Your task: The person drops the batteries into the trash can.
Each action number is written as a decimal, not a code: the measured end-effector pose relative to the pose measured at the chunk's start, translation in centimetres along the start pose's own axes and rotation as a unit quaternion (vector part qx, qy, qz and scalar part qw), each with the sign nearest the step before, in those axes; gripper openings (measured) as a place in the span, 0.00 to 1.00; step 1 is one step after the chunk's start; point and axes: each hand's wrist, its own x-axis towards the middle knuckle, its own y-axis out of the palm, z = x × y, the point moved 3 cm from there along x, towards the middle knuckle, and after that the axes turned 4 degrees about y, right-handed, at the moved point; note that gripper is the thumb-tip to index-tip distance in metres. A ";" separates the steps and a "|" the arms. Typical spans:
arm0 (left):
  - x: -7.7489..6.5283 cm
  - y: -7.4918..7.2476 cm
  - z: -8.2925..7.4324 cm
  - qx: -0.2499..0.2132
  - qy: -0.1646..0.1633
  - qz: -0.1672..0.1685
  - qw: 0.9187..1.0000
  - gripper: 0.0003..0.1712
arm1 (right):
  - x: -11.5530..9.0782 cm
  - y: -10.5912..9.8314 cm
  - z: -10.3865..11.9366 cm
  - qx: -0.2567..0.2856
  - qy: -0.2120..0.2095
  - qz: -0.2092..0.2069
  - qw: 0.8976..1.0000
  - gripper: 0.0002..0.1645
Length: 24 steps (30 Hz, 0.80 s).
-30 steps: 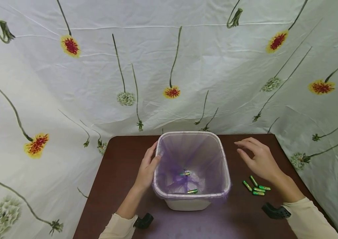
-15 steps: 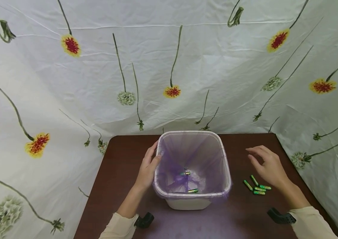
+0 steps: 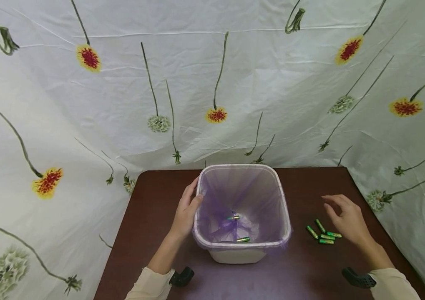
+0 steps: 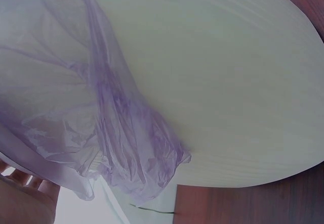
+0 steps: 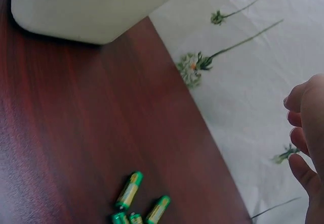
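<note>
A whitish trash bin (image 3: 231,256) lined with a thin purple bag (image 3: 220,187) stands on the table. Two green-and-gold batteries lie inside: one battery (image 3: 243,239) near the front wall, another battery (image 3: 234,217) farther back. My left hand (image 3: 184,212) grips the bin's left rim, thumb at the rim and fingers along the outside. In the left wrist view the bag's loose purple edge (image 4: 126,143) hangs over the bin's side. My right hand (image 3: 349,218) hovers right of the bin with nothing in it, fingers loosely bent. Several green batteries (image 3: 326,237) lie just left of it.
The dark reddish-brown table (image 3: 152,196) ends not far behind the bin and at the right. A white flower-print cloth (image 3: 182,62) hangs behind and along both sides. Black wrist straps (image 3: 182,277) sit at both sleeves.
My right hand has moved right and toward me, away from the bin and past the loose batteries. The left hand and the bin have stayed in place.
</note>
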 end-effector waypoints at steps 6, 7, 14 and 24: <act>-0.5 -0.3 0.1 0.006 -0.009 -0.004 1.000 0.33 | -1.8 1.3 -1.7 0.002 0.028 0.007 1.000 0.17; -0.5 -0.4 0.1 0.006 -0.009 -0.003 1.000 0.33 | -2.1 1.5 -2.0 -0.002 0.036 0.009 0.999 0.17; -0.1 -0.1 0.2 -0.003 0.002 0.001 1.000 0.33 | -4.5 2.4 -5.0 -0.025 0.096 0.045 0.994 0.16; -0.1 -0.1 0.1 0.000 0.004 0.000 1.000 0.33 | -8.7 4.1 -9.0 -0.035 0.227 0.180 0.956 0.20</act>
